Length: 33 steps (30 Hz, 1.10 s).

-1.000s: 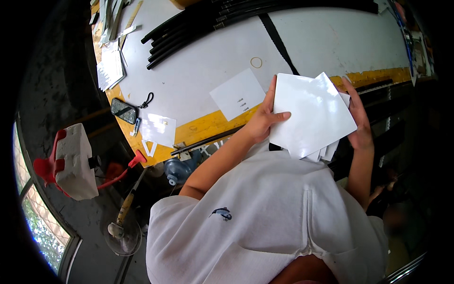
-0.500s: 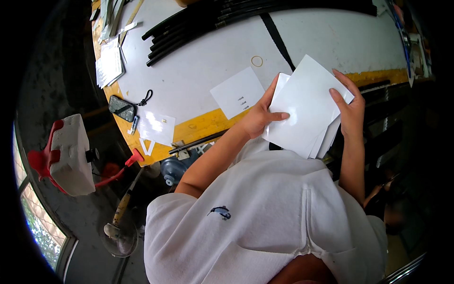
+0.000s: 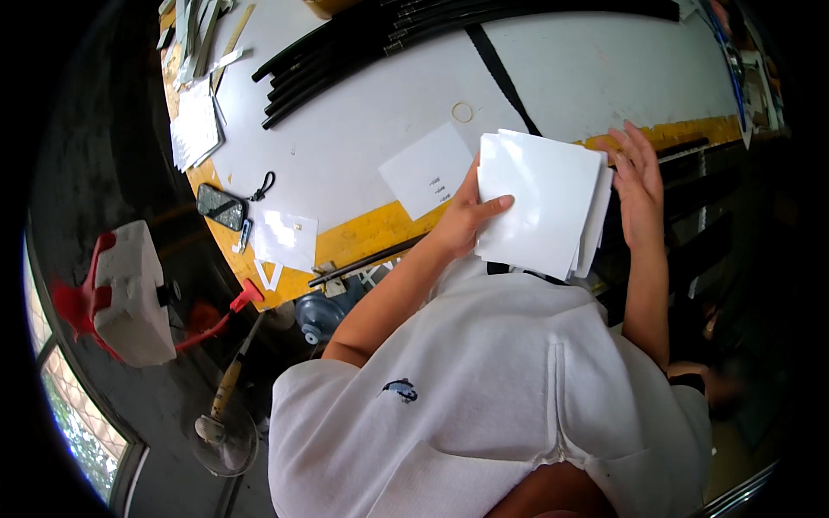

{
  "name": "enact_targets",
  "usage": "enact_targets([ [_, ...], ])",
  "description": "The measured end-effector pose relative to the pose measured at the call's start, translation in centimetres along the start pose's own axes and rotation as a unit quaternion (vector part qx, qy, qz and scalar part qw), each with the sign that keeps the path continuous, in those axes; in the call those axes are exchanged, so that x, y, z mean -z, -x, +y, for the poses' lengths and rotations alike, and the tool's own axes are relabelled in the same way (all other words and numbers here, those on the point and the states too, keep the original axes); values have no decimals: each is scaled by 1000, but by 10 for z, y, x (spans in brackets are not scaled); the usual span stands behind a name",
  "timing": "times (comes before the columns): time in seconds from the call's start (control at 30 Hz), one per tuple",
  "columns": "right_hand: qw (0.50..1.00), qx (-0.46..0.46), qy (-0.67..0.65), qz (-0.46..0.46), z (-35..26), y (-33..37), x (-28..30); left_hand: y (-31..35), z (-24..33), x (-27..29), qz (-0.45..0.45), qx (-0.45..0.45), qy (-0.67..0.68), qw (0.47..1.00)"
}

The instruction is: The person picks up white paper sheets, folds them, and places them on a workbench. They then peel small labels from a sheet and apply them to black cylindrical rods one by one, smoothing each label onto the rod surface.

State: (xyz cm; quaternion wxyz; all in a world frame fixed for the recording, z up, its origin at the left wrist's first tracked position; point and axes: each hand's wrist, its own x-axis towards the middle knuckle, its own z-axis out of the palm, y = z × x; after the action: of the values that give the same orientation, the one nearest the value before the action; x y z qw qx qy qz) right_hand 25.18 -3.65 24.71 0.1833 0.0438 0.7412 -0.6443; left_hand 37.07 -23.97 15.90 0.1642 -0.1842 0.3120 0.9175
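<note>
A stack of white glossy sheets (image 3: 537,207) is held up in front of my chest, its edges a little uneven along the right side. My left hand (image 3: 473,214) grips the stack at its left edge, thumb on top and fingers hidden beneath. My right hand (image 3: 637,186) is just off the stack's right edge, its fingers spread and holding nothing. Beyond the left hand, a single white sheet (image 3: 427,168) with small dark marks lies on the table, and a thin rubber band (image 3: 463,112) rests farther back.
Black tubes (image 3: 345,65) lie across the back of the white-topped table (image 3: 596,73), with a black strap (image 3: 501,78) beside them. At the left are a phone (image 3: 221,207), a clear sheet (image 3: 287,242) and stacked papers (image 3: 197,129). A red-and-white chair (image 3: 129,293) and a fan (image 3: 223,440) stand on the floor.
The stack has turned more upright and its sheets lie closer together. My right hand has let go of the stack's right edge and opened. The left hand keeps its hold.
</note>
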Motion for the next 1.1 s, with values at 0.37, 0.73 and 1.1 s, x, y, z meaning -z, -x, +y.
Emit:
enact_targets([
  [0.37,987,-138,-68,-41,41,11,8,-43,3,-25,100,-54,-175,978],
  [0.73,915,-157,-363,87,98,-69,130,-187,20,-132,-7,87,-224,971],
  [1.1,838,5,-446,314,150,-314,396,-421,-54,-119,4,-268,-784,560],
])
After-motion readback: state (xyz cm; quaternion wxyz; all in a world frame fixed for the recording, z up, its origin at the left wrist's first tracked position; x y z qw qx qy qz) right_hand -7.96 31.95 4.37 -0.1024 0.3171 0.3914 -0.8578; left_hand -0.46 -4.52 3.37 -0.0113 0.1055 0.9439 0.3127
